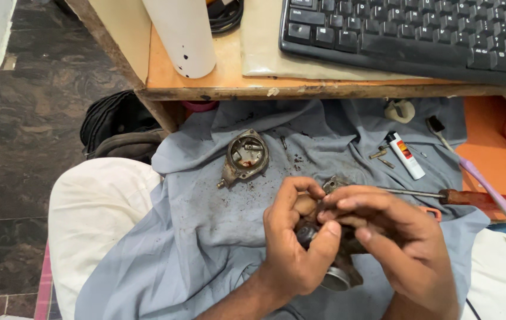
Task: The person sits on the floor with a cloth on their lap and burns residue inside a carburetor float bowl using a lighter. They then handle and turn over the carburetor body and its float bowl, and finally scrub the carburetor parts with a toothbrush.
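Observation:
My left hand (297,240) grips a dirty metal engine part (339,274), a carburetor-like body with a round opening at its lower end. My right hand (392,237) lies over the top of the same part, fingers curled on its upper end, where a bit of metal (334,184) pokes out. Both hands work over a grey cloth (205,237) spread on my lap. Most of the part is hidden by my fingers.
A metal bowl-shaped cover (245,157) lies on the cloth with small screws (381,157) nearby. A white tube (406,156), a wooden-handled screwdriver (466,197) and a purple toothbrush (484,181) lie to the right. Above is a wooden desk edge (324,92) with a black keyboard (419,32) and white cylinder (183,35).

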